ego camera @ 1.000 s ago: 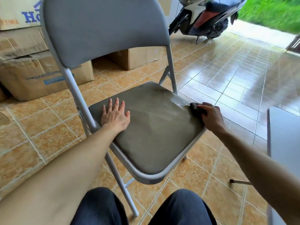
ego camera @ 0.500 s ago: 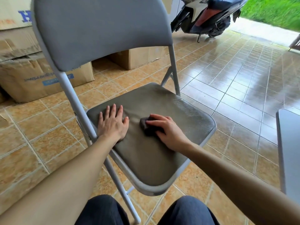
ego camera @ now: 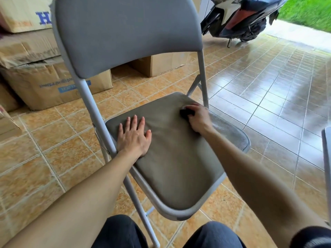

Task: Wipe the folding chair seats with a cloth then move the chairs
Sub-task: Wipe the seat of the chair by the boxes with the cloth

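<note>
A grey folding chair (ego camera: 129,33) stands unfolded in front of me on the tiled floor, its padded seat (ego camera: 177,167) facing up. My left hand (ego camera: 133,136) lies flat on the seat's left side, fingers spread, holding nothing. My right hand (ego camera: 198,117) is closed on a small dark cloth (ego camera: 184,111) and presses it onto the seat's far right part, close to the rear frame tube. Most of the cloth is hidden under the fingers. The edge of a second grey chair (ego camera: 326,158) shows at the right border.
Cardboard boxes (ego camera: 44,85) are stacked at the left and behind the chair. A parked scooter (ego camera: 240,17) stands at the back right, before the grass. The glossy tiled floor (ego camera: 268,83) stretches open to the right. My knees (ego camera: 121,233) are at the bottom.
My right hand has slid the cloth from the middle of the seat to its far right part, after crossing from the right edge. The left hand has stayed flat on the seat.
</note>
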`<state>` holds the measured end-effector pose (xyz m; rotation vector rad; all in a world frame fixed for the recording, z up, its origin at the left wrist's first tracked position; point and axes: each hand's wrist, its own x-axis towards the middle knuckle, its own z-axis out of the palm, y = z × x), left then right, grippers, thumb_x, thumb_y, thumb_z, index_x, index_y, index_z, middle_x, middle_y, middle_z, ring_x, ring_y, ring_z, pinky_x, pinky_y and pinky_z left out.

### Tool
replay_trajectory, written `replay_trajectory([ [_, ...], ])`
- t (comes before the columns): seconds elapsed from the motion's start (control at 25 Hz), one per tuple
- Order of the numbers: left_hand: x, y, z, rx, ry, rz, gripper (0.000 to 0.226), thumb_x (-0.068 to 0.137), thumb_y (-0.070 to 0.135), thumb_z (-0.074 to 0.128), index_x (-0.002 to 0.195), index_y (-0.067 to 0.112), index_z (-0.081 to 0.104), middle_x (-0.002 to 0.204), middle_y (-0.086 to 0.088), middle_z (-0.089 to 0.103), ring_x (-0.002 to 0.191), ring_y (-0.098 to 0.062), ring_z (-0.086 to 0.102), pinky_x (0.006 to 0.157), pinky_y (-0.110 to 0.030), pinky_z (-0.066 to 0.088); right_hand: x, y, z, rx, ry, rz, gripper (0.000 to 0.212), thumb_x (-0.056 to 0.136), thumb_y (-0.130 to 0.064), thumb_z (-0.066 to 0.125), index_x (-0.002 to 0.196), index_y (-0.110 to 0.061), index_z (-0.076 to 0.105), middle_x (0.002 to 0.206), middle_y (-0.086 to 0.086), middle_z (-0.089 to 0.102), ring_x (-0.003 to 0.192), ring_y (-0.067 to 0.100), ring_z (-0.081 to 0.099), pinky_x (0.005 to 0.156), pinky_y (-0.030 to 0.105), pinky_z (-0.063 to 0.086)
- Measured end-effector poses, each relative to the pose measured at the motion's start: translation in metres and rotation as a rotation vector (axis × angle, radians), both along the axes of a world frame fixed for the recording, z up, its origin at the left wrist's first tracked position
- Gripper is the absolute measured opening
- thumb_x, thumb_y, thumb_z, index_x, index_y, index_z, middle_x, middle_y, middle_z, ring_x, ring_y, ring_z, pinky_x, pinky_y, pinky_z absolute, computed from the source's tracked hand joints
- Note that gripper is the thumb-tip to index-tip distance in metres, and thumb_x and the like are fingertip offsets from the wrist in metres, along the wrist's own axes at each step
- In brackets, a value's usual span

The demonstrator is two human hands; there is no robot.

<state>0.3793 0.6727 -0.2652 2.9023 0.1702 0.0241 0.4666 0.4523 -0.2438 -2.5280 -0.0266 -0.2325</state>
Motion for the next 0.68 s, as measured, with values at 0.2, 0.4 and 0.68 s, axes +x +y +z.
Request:
replay_trajectory([
  [0.2,-0.001,0.001,-0.001,0.016,-0.004,-0.005,0.063,0.098,0.049,0.023,0.155,0.027,0.009,0.165,0.000,0.003,0.152,-0.021,0.001,0.123,-0.045,0.002,-0.025,0.029,-0.005,-0.193,-0.050,0.513,0.048,0.078,-0.001,0.055,0.119,-0.022,0.067,0.136,0.004,0.058,0.122,0.027,0.050,0.111,0.035,0.033],
  [0.4,0.000,-0.001,-0.003,0.016,-0.027,0.005,0.063,0.097,0.049,0.023,0.155,0.027,0.010,0.164,-0.001,0.006,0.152,-0.021,0.004,0.123,-0.045,0.002,0.050,-0.035,0.005,-0.205,-0.123,0.016,0.038,0.082,0.000,0.049,0.106,-0.016,0.073,0.114,0.011,0.069,0.107,0.039,0.057,0.101,0.037,0.042],
  [0.68,0.001,0.000,-0.004,0.025,-0.020,0.000,0.064,0.097,0.049,0.023,0.155,0.027,0.010,0.164,0.000,0.004,0.152,-0.020,0.002,0.123,-0.044,0.002,0.058,0.061,0.000,-0.056,-0.005,0.188,0.043,0.086,0.000,0.051,0.123,-0.017,0.064,0.135,0.008,0.057,0.127,0.032,0.047,0.112,0.039,0.035],
])
